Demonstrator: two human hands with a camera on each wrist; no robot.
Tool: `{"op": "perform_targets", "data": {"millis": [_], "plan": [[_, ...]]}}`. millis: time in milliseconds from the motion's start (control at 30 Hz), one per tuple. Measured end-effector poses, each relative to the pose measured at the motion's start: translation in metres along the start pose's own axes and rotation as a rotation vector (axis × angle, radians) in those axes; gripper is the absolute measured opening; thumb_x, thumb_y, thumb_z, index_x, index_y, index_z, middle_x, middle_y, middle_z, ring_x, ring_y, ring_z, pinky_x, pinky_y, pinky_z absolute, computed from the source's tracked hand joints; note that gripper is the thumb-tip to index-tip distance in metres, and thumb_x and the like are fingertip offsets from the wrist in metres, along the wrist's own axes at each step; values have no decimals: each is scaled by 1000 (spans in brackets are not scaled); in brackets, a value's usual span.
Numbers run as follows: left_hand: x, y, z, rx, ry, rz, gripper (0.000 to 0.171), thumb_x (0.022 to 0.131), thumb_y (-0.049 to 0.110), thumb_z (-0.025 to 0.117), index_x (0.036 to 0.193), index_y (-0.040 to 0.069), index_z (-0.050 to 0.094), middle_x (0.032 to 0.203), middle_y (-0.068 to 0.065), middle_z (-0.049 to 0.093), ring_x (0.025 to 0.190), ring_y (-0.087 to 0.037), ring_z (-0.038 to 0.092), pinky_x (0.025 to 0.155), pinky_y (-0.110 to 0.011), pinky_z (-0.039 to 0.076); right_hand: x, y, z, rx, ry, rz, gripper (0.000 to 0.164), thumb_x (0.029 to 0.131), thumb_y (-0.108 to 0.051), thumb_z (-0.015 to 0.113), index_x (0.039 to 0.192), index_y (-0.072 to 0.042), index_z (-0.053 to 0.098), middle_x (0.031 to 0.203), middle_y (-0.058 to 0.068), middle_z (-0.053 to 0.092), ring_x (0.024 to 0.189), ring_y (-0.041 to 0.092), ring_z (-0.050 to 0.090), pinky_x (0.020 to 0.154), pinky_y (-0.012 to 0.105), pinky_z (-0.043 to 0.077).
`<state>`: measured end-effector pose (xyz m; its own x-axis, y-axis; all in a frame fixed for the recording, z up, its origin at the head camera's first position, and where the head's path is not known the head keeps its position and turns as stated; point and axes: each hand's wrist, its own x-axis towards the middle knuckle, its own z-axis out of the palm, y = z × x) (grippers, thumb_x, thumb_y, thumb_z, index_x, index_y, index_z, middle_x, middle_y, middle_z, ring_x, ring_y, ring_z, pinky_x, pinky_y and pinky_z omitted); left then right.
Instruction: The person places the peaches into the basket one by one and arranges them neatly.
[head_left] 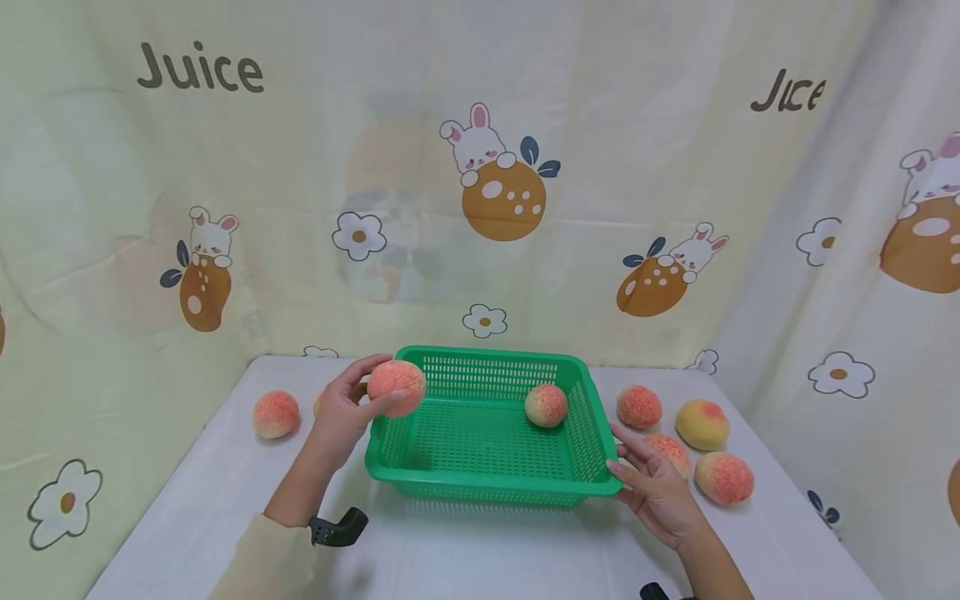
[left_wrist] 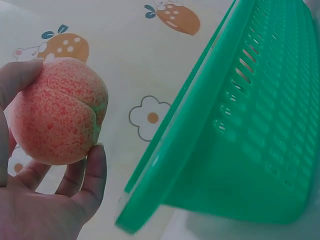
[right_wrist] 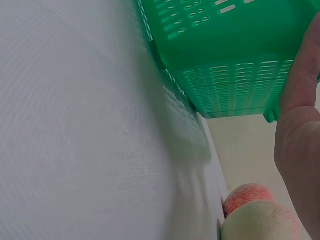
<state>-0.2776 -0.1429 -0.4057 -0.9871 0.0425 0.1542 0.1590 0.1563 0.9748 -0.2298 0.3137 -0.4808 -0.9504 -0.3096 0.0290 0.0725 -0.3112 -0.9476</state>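
Gripping a peach point(head_left: 401, 381) near the left rim of the green basket point(head_left: 487, 477), the left hand point(head_left: 345, 410) curls fingers round its middle, apt for something probably light and softish, while the right hand point(head_left: 658, 493) grips the right rim.

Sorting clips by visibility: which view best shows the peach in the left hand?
The left wrist view: the peach appears largest there, its crease clear, gripped by the left hand. The head view shows it smaller, near the left rim of the green basket. The right wrist view doesn't show it.
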Motion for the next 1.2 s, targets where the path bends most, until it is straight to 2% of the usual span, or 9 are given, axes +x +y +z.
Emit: {"op": "perform_targets", "data": {"millis": [233,467,600,933,1200], "plan": [[15,4,11,-5,-38,11,63,86,39,83,143,31,57,142,-1,58,126,-26,57,94,-40,59,1,0,-1,-4,-4,-1,67,106,0,48,164,-11,17,115,-6,58,101,7,70,89,27,61],[29,5,20,36,-57,29,66,85,41,83,144,27,58,139,-1,58,121,-28,58,88,-38,60,2,-2,-1,-6,-7,1,67,107,-1,47,165,-11,15,116,-6,59,102,7,70,90,28,60],[38,4,24,43,-71,27,63,85,41,83,142,30,59,138,-1,59,119,-28,58,88,-38,60,2,-2,-1,-11,-1,5,68,106,-1,49,165,-10,15,115,-6,58,102,7,70,90,28,60],[55,4,39,-44,-122,13,57,87,31,83,140,29,61,139,-4,59,115,-28,65,98,-51,57,1,-1,-1,-13,15,15,68,105,-1,51,164,-11,19,114,-6,57,100,6,70,90,28,60],[65,5,50,-84,-161,21,56,89,23,82,140,25,62,140,-6,59,109,-26,66,91,-40,60,0,-2,0,-25,26,21,68,105,-1,51,164,-12,19,115,-6,56,100,6,69,90,27,60]]}}
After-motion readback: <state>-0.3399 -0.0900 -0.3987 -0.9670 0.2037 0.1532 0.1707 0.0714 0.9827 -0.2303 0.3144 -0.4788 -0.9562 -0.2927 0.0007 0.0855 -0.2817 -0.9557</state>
